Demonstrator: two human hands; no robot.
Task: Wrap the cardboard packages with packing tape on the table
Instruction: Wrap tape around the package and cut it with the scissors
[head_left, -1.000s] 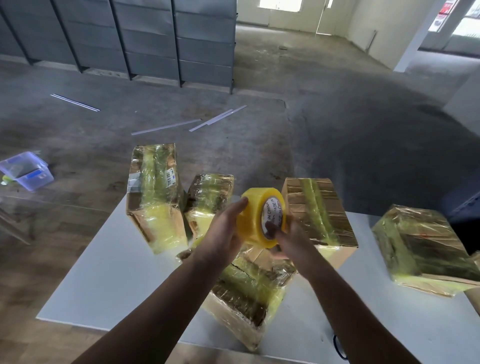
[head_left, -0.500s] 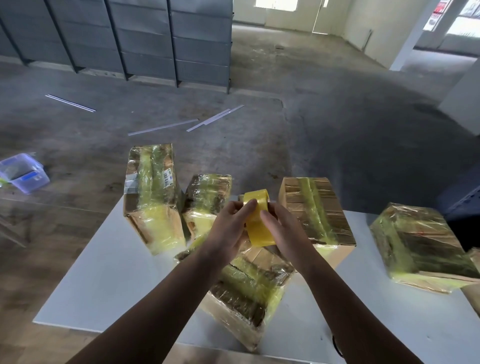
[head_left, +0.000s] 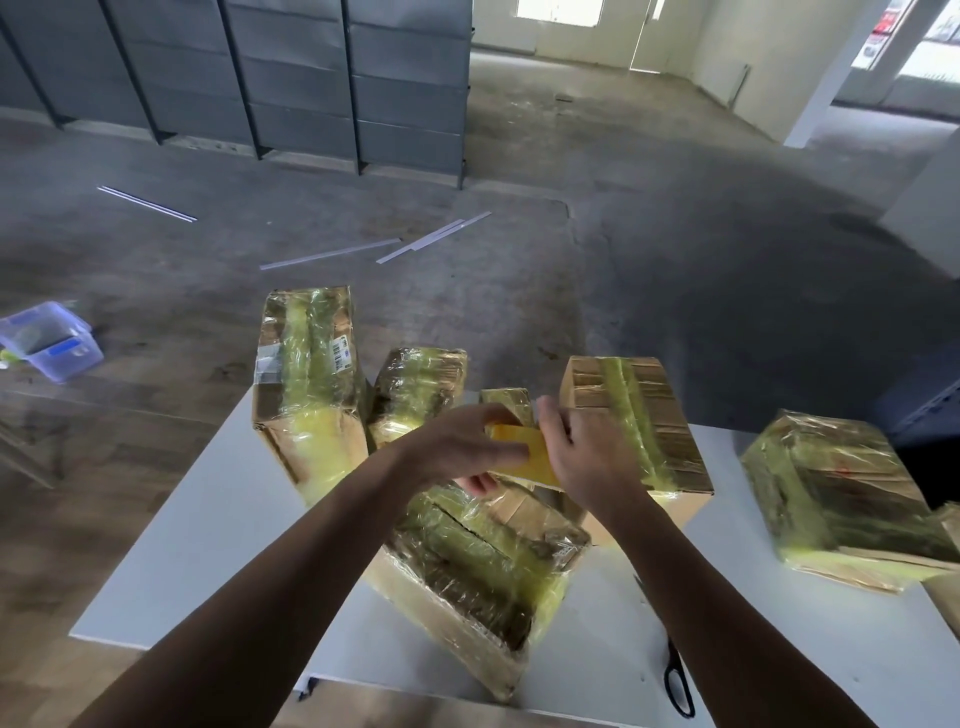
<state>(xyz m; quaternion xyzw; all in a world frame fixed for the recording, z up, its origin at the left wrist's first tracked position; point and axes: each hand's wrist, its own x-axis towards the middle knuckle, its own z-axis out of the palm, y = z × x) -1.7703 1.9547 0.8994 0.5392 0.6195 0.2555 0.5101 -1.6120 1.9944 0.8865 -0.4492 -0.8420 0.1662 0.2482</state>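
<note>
Yellow tape roll (head_left: 522, 458) clamped in left grip (head_left: 465, 448) and right grip (head_left: 589, 457), above wrapped cardboard package (head_left: 483, 571) lying tilted on white counter (head_left: 208, 525); scissors (head_left: 678, 680) near package.

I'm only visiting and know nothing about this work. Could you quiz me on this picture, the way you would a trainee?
1. What do the left hand and the right hand hold between them? A) a marker B) a tape roll C) a knife
2. True or false: the scissors lie on the table, near its front edge.
3. Which hand is nearer the scissors?
Key: 1 B; 2 true; 3 the right hand.
</note>
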